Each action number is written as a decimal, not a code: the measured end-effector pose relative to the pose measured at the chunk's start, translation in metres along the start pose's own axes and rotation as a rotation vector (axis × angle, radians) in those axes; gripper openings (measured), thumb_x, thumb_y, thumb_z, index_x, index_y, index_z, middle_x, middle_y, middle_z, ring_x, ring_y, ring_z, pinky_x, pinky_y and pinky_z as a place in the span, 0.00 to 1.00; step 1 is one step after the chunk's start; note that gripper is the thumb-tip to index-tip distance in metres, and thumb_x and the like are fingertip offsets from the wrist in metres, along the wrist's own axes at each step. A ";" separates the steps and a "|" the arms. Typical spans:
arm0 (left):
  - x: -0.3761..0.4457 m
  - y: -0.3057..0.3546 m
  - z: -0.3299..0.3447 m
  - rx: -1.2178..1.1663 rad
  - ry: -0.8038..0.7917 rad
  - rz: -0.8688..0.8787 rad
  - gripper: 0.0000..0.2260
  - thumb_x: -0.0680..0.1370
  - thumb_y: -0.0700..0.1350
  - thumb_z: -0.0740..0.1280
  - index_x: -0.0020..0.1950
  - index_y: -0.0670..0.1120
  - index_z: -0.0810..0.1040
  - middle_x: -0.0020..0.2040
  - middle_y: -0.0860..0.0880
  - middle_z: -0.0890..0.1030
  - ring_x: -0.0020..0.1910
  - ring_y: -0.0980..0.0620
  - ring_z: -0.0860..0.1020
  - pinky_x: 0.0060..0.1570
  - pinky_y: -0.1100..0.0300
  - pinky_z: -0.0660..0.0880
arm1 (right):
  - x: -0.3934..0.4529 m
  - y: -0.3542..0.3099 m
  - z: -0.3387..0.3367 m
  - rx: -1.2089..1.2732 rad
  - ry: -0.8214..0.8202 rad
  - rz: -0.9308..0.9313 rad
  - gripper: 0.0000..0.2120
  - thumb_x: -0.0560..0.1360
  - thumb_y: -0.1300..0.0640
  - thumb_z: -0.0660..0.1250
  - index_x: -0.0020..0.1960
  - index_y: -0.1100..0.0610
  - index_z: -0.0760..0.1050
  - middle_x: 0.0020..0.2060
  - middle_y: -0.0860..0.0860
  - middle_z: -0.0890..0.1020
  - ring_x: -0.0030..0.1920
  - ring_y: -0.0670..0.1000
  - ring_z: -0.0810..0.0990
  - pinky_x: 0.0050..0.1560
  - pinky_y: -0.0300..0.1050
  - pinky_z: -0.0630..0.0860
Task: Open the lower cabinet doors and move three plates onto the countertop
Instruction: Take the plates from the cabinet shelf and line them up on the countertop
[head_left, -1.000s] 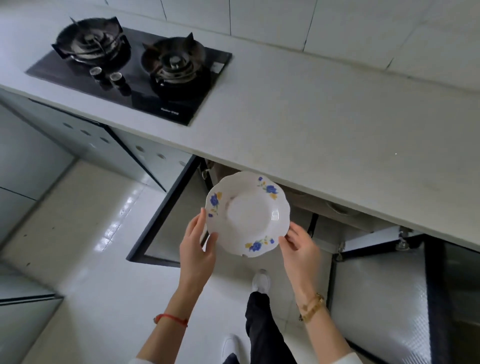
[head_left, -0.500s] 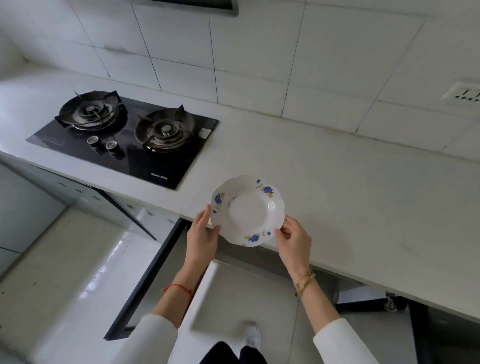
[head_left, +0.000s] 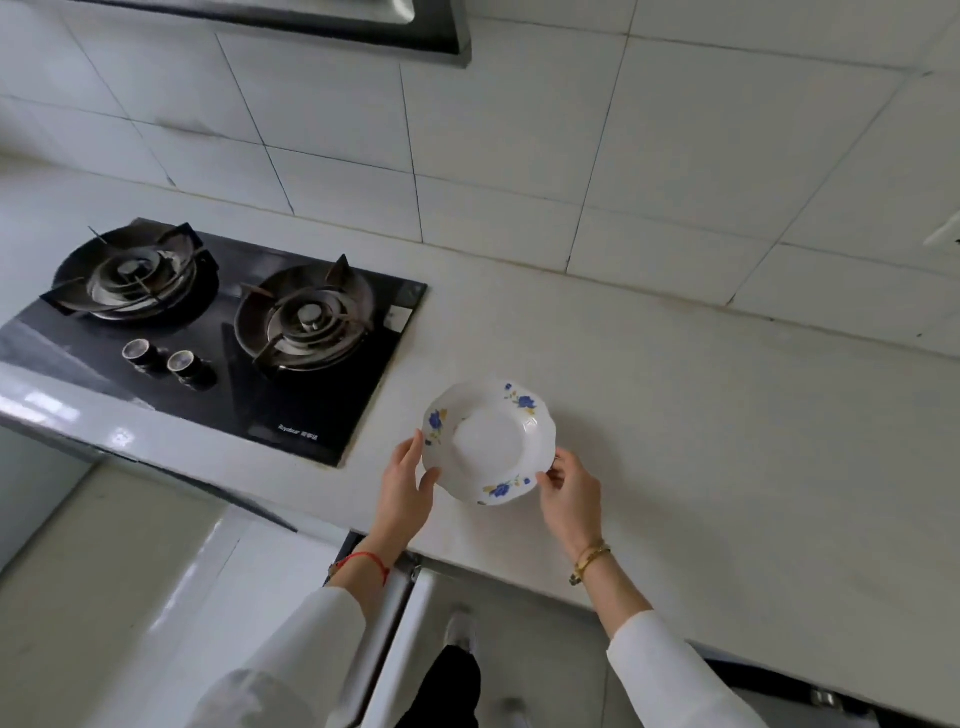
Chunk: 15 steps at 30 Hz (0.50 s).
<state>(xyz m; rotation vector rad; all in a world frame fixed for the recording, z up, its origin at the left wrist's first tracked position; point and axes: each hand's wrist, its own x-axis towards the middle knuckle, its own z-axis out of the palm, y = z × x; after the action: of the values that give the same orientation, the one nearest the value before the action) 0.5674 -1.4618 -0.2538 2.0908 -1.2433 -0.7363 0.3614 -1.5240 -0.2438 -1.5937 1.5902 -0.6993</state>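
1. Plate: one, white, scalloped rim, blue-and-yellow flower sprays at three places on the border. Position: over the near part of the countertop, right of the hob, tilted slightly with its near edge low. Whether its underside already touches the surface cannot be told.
2. Left hand: grasping the plate at its left rim, thumb on the upper face, fingers beneath. Red cord at the wrist, white sleeve.
3. Right hand: grasping the plate at its near-right rim, fingertips curled over the edge. Gold bracelet at the wrist, white sleeve.
4. Countertop: pale, plain, bare to the right of and beyond the plate. No other plate on it in view.
5. Gas hob: black glass, two burners, two knobs on its near side; set into the countertop, left of the plate and apart from it.
6. Cabinet door: lower, standing open below the counter edge, near the person's left forearm. Cabinet interior not in view.
7. Tiled wall: white, at the far side; extractor edge at top left.
8. Step in hand, as judged: setting down a plate, apparently the first of three, doors being open already.
9. Next move, as judged: lower the plate flat, well in from the counter's near edge, loosen both hands, then reach down into the cabinet for another. Leave room beside or on top for two more.
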 end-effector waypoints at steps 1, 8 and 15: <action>0.007 -0.003 0.000 0.003 -0.012 -0.004 0.27 0.79 0.39 0.64 0.77 0.43 0.59 0.71 0.43 0.69 0.69 0.44 0.69 0.68 0.58 0.64 | 0.005 0.000 0.005 -0.004 0.000 0.015 0.13 0.73 0.65 0.68 0.58 0.59 0.77 0.45 0.52 0.85 0.42 0.47 0.80 0.46 0.37 0.77; 0.044 -0.019 -0.001 0.032 -0.067 0.033 0.27 0.79 0.38 0.65 0.76 0.42 0.60 0.71 0.43 0.69 0.69 0.44 0.69 0.68 0.58 0.64 | 0.029 0.001 0.033 -0.032 0.021 0.082 0.11 0.73 0.67 0.67 0.54 0.60 0.77 0.44 0.53 0.85 0.43 0.50 0.82 0.43 0.34 0.73; 0.056 -0.032 0.001 0.043 -0.111 0.009 0.28 0.79 0.41 0.65 0.77 0.43 0.59 0.72 0.43 0.67 0.70 0.44 0.68 0.69 0.56 0.65 | 0.037 0.001 0.045 -0.074 0.007 0.090 0.12 0.73 0.66 0.66 0.57 0.61 0.77 0.46 0.55 0.84 0.46 0.54 0.83 0.46 0.42 0.78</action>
<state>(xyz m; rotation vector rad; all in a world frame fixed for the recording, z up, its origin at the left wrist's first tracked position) 0.6074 -1.4998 -0.2864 2.1018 -1.3376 -0.8388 0.4002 -1.5544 -0.2743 -1.5632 1.6996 -0.6052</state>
